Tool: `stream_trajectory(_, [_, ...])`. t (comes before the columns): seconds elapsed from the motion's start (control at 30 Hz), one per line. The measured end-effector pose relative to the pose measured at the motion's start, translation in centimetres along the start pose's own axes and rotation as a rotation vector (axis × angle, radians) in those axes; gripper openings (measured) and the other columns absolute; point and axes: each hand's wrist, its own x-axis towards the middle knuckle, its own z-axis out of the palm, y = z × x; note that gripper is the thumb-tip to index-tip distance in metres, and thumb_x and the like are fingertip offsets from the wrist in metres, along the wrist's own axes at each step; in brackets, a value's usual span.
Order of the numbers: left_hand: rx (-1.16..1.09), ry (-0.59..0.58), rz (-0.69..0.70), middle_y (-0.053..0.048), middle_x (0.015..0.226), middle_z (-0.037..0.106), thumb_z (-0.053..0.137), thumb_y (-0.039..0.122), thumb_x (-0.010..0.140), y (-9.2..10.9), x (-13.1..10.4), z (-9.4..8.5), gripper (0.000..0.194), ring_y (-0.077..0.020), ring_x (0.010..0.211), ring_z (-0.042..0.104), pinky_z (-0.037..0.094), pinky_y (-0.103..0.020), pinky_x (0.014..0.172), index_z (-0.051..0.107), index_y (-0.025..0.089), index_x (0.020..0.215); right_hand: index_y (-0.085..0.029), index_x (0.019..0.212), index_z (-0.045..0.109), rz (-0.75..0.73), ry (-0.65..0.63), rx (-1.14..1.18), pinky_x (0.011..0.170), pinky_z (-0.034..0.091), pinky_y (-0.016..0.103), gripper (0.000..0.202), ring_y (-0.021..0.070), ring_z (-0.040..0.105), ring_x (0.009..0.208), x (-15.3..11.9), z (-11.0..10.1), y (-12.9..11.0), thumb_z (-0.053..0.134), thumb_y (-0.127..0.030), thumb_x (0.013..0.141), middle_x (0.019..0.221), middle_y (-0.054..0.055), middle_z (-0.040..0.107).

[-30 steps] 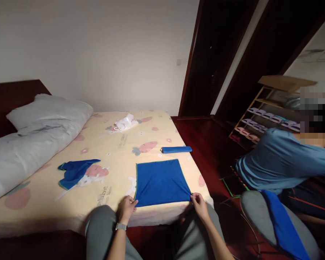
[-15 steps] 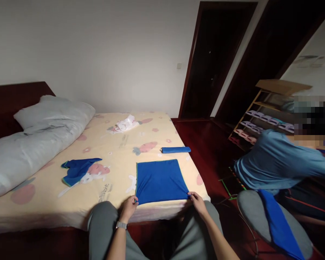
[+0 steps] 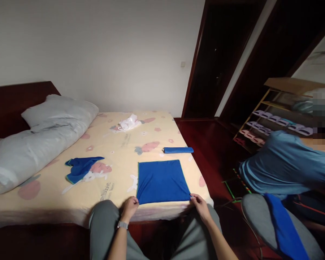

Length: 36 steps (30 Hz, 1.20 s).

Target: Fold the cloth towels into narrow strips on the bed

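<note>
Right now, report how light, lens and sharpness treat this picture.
Head view: the wall is brightest mid-picture, while the door goes nearly black; head view: the door frame leans, as if wide-lens distorted; head view: blocky pixels cover part of the person at right, while the spread cloth looks clear.

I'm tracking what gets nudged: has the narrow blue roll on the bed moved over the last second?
No. The blue roll lies just right of the printed carrot on the bedsheet, with about the same gap as before.
</note>
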Motion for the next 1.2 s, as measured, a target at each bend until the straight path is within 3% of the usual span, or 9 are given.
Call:
stream_trajectory(0.1, [0.002, 0.001, 0.016, 0.003, 0.080, 0.069, 0.060, 0.001, 0.068, -0.3, -0.2, 0.4, 0.029, -0.0110, 0.078, 0.065, 0.041, -0.018, 0.070, 0.068, 0.019, 0.089, -0.026, 0.091, 0.072, 0.013, 0.000, -0.001, 0.080, 0.054, 0.035, 0.040, 0.0265, 0.068, 0.086, 0.0, 0.0, 0.2, 0.064, -0.059, 0.070, 0.090, 0.004, 0.074])
stream_trajectory(0.3, [-0.085, 0.091, 0.049, 0.000, 0.081, 0.071, 0.060, 0.009, 0.081, -0.4, -0.5, -0.1, 0.015, -0.0124, 0.078, 0.067, 0.047, -0.020, 0.074, 0.068, 0.018, 0.089, -0.018, 0.088, 0.074, 0.035, 0.018, 0.107, 0.087, 0.052, 0.038, 0.054, 0.0289, 0.067, 0.093, 0.4, 0.2, 0.5, 0.070, -0.066, 0.062, 0.094, 0.010, 0.075])
stream_trajectory(0.47, [-0.080, 0.098, 0.034, -0.001, 0.082, 0.072, 0.058, 0.000, 0.077, -0.5, -0.7, -0.2, 0.027, -0.0122, 0.080, 0.068, 0.048, -0.021, 0.077, 0.069, 0.019, 0.094, -0.018, 0.085, 0.075, 0.023, -0.006, 0.108, 0.093, 0.049, 0.042, 0.055, 0.0311, 0.067, 0.097, 0.9, 0.3, 0.1, 0.069, -0.068, 0.062, 0.096, 0.012, 0.075])
stream_trajectory(0.8, [-0.092, 0.141, 0.034, 0.000, 0.078, 0.071, 0.057, -0.004, 0.072, -0.8, -0.5, 1.2, 0.028, -0.0124, 0.078, 0.067, 0.048, -0.021, 0.076, 0.068, 0.018, 0.085, -0.015, 0.099, 0.074, 0.021, -0.084, 0.042, 0.066, 0.051, 0.033, 0.047, 0.0220, 0.064, 0.071, 0.7, 0.2, 0.2, 0.061, -0.042, 0.062, 0.087, 0.007, 0.074])
stream_trajectory(1.0, [-0.203, 0.210, 0.058, -0.001, 0.080, 0.073, 0.058, 0.008, 0.076, -1.5, -1.1, 1.8, 0.019, -0.0148, 0.080, 0.070, 0.054, -0.026, 0.078, 0.068, 0.020, 0.088, -0.014, 0.098, 0.074, -0.012, -0.071, 0.015, 0.065, 0.051, 0.034, 0.047, 0.0225, 0.064, 0.070, 0.8, 0.4, 0.8, 0.060, -0.044, 0.066, 0.085, 0.008, 0.074])
stream_trajectory(1.2, [-0.322, 0.275, 0.104, -0.006, 0.092, 0.075, 0.056, 0.033, 0.085, -2.5, -1.0, 2.4, 0.020, -0.0209, 0.089, 0.072, 0.057, -0.035, 0.084, 0.069, 0.021, 0.095, -0.016, 0.091, 0.077, -0.031, -0.035, 0.037, 0.081, 0.054, 0.040, 0.047, 0.0285, 0.069, 0.086, 0.8, 0.4, 0.6, 0.066, -0.055, 0.067, 0.094, 0.012, 0.076])
